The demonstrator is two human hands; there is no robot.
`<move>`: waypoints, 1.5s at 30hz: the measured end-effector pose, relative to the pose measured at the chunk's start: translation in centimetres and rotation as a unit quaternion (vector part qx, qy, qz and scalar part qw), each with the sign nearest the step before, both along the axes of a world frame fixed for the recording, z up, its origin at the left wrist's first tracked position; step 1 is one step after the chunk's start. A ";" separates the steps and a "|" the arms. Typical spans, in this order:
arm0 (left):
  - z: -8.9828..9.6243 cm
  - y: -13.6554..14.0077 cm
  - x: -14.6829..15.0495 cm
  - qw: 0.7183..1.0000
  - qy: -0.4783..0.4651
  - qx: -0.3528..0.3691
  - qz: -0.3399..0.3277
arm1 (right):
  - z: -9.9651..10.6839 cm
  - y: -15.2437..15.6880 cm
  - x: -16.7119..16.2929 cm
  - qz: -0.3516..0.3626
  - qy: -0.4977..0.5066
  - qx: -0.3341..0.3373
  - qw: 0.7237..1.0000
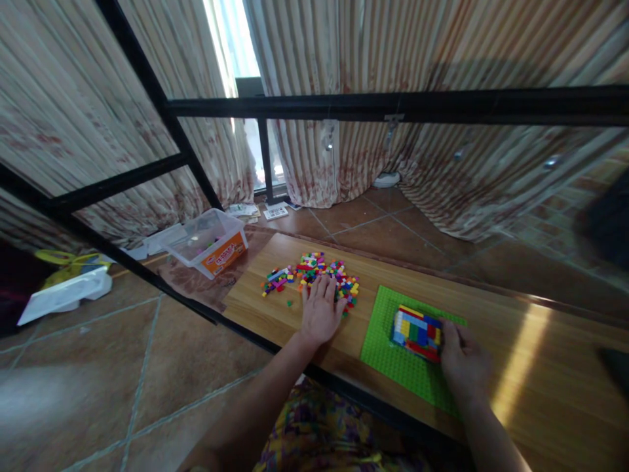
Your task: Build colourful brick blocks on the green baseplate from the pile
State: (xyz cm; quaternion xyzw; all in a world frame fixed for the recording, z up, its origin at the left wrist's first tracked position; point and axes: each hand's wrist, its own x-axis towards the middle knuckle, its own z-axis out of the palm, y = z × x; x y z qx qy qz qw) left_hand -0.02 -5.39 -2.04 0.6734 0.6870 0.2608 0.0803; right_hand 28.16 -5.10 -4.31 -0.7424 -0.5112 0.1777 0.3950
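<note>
My left hand (320, 310) lies palm down, fingers stretched out, on the near side of a pile of small multicoloured toy bricks (318, 262). What is under its palm is hidden. My right hand (464, 360) grips the right end of a rectangular toy-brick block (417, 332) made of yellow, blue, red, green and white bricks. The block is over a green studded baseplate (386, 341); I cannot tell whether it rests on it or is lifted slightly. A lone green brick (289, 303) sits apart from the pile, at its near left.
Everything lies on a long wooden tabletop (265, 321) with a dark metal frame bar (344, 105) beyond. A clear plastic box (213, 242) with an orange label stands past the left end. White trays (69, 295) lie on the tiled floor at far left; striped curtains (314, 59) hang behind.
</note>
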 end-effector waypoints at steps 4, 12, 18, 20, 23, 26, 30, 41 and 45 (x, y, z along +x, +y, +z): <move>-0.3 -0.4 2.0 0.997 -0.016 0.013 -0.069 | -0.3 0.0 0.1 0.002 -0.003 -0.001 1.000; -0.6 -1.4 3.6 0.985 -0.006 0.026 -0.169 | -0.4 0.1 0.1 -0.004 -0.009 0.009 1.000; -0.6 -2.1 0.9 0.992 0.002 0.036 -0.122 | -0.4 0.1 0.0 -0.003 0.002 0.014 1.000; -0.7 -2.2 -0.5 0.994 0.014 0.039 -0.102 | -0.5 0.1 -0.1 -0.007 0.010 0.014 1.000; -0.9 -2.2 -2.6 0.996 0.033 0.052 -0.069 | -0.6 0.1 -0.1 -0.007 0.013 0.033 0.999; -1.0 -2.0 -4.4 0.995 0.050 0.075 -0.031 | -0.8 0.2 0.0 0.001 0.013 0.043 0.999; -1.1 -1.9 -6.9 0.992 0.059 0.113 0.017 | -0.8 0.2 0.0 -0.001 0.005 0.037 0.999; -1.6 1.5 -13.4 0.969 0.019 0.075 0.234 | -1.1 0.3 0.1 0.003 0.005 0.062 0.998; -1.8 2.4 -12.9 0.987 -0.025 0.048 0.151 | -1.4 0.4 0.3 0.004 0.002 0.066 0.998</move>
